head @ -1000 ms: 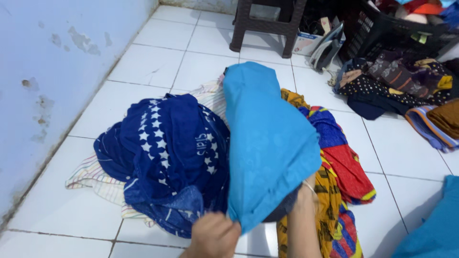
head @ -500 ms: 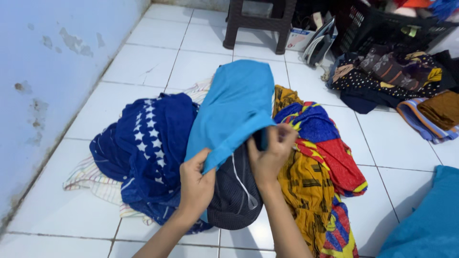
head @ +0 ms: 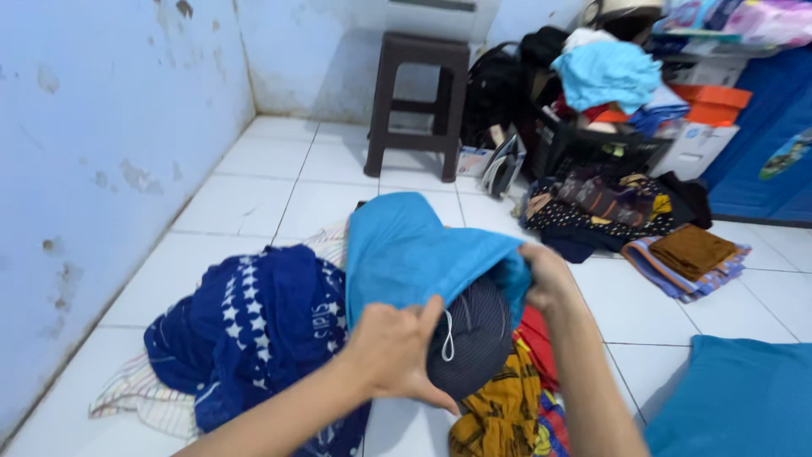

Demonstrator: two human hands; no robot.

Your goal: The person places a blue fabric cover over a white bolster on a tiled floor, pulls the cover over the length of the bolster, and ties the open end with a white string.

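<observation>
The light blue garment (head: pixel 406 254) was held up above the white tiled floor (head: pixel 245 203), over a heap of clothes, its lower edge stretched between both hands. A dark pinstriped garment (head: pixel 478 334) with a white cord hung from under that edge, between the two hands.

The left hand (head: pixel 393 351) gripped the blue edge at its near side, thumb spread away from the fingers, which were curled and pressed together on the cloth. The right hand (head: pixel 545 275) held the far corner of the same edge; its fingers were closed into the fabric, though their tips were hidden by the folds.

Just left of the held garment lay a dark blue cloth with white stars (head: pixel 254 330), resting on a pale striped cloth (head: pixel 135 398). Below the right forearm lay yellow, red and blue patterned fabrics (head: pixel 507 406), touching the pinstriped garment.

Further off, a brown plastic stool (head: pixel 419 101) stood by the blue wall (head: pixel 101 152). Beside it were a clothes iron (head: pixel 505 167) and a black basket (head: pixel 592 144) heaped with laundry. Folded and loose clothes (head: pixel 626 203) lay on the floor to the right, and a blue cushion-like item (head: pixel 736 398) sat at the lower right.
</observation>
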